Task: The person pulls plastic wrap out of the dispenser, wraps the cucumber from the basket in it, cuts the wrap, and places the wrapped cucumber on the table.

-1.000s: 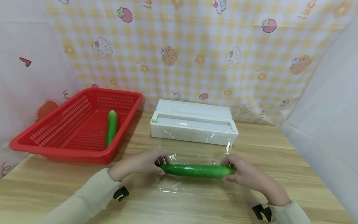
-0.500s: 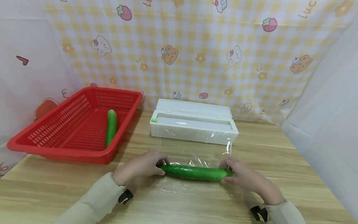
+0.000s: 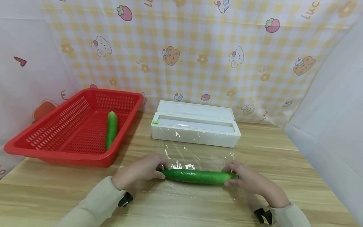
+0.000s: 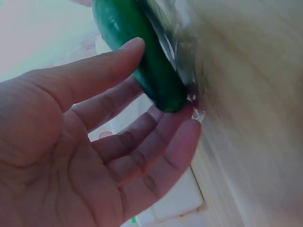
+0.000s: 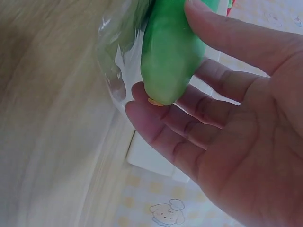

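A long green cucumber (image 3: 195, 177) lies crosswise in front of the person, over a sheet of clear plastic wrap (image 3: 195, 154). The left hand (image 3: 150, 167) grips its darker left end, thumb on the near side and fingers behind. At the paler right end, the right hand (image 3: 244, 176) holds it the same way. In the left wrist view the thumb presses the cucumber (image 4: 142, 56) while wrap bunches by the fingertips. The right wrist view has the pale tip (image 5: 168, 71) between thumb and fingers, with wrap along its side. From there the wrap runs back to a white dispenser box (image 3: 195, 134).
The dispenser's lid (image 3: 195, 108) stands open at the back, with a green slider (image 3: 155, 122) at its left corner. A red plastic basket (image 3: 73, 157) sits at the left, holding a second cucumber (image 3: 112, 130). A checkered curtain (image 3: 198, 47) hangs behind the wooden table (image 3: 283, 164).
Both hands have brought the cucumber slightly toward the person, its right end dipping a little. The wrap between it and the box now looks tauter, with new glints.
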Tool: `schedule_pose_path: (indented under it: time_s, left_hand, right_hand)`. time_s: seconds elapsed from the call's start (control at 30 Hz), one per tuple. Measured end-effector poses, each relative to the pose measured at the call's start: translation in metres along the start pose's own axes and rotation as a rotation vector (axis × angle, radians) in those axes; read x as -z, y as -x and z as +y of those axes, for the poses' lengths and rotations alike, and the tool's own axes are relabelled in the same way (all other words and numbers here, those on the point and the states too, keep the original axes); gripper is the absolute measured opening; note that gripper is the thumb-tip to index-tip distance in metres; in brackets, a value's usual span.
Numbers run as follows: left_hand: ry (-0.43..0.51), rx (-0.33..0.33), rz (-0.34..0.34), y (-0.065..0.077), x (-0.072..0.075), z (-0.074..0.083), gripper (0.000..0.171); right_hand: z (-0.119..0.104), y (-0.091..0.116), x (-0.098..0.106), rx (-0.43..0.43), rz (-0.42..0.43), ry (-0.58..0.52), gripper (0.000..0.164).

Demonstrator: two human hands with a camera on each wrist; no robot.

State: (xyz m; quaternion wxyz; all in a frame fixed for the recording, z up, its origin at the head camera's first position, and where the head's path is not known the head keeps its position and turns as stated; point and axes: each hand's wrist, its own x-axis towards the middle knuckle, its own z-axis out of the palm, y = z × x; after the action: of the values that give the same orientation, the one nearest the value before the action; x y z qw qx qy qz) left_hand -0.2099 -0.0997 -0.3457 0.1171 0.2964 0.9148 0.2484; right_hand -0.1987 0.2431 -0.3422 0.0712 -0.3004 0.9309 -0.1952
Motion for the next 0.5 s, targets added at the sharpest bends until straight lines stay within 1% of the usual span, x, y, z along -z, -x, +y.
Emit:
schedule_pose_path:
  time_s: [0.17,0.3,0.4,0.43,0.5]
  left_hand:
    - [-0.027,0.036,-0.006,0.003,0.002,0.001,0.014]
    - [-0.069,0.058,0.003,0.006,0.003,0.005,0.025]
    - [-0.127,0.056,0.031,0.007,0.003,0.011,0.033]
    - [-0.154,0.045,0.043,0.008,0.003,0.013,0.035]
    - [-0.204,0.022,0.069,0.009,0.003,0.017,0.032]
  right_hand:
    - [-0.001,0.001,-0.002,0.007,-0.002,0.024,0.038]
    - [-0.003,0.002,-0.001,-0.029,-0.017,0.015,0.041]
    - [-0.009,0.003,0.002,-0.083,-0.014,0.016,0.050]
    - [-0.012,0.004,0.003,-0.090,-0.003,0.026,0.052]
    - [-0.020,0.006,0.006,-0.066,0.037,0.054,0.050]
